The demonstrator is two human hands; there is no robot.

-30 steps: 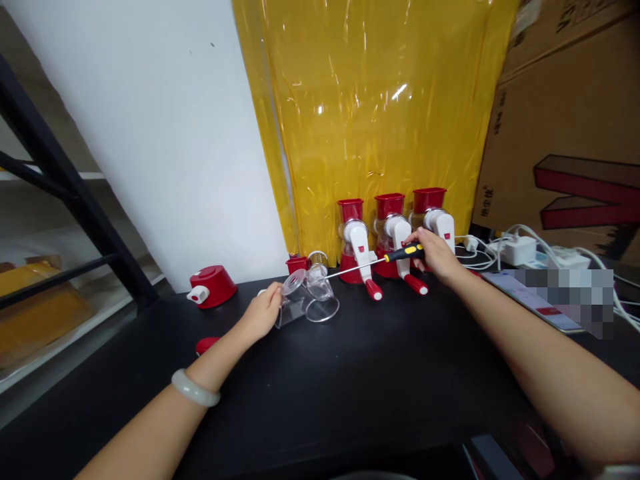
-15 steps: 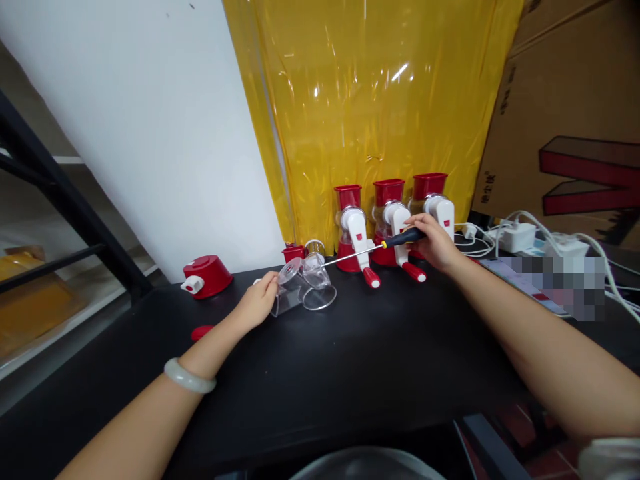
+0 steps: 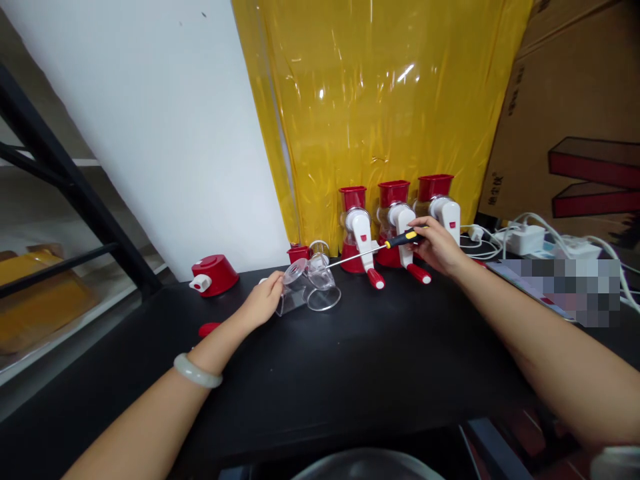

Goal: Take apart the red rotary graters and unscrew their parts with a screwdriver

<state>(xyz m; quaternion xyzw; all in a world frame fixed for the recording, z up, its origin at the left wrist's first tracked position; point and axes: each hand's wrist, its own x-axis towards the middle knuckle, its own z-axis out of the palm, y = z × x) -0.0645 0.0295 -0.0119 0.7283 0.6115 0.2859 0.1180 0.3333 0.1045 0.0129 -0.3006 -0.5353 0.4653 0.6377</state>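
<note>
A red base (image 3: 214,275) sits at the left rear of the black worktop (image 3: 350,360). The left hand (image 3: 263,303) curls around a clear housing (image 3: 299,290) lying on its side. The screwdriver (image 3: 400,240) runs nearly level, its shaft pointing left and its tip at the housing. The right hand (image 3: 437,245) is clenched on its handle, in front of three crank grinders (image 3: 395,223).
</note>
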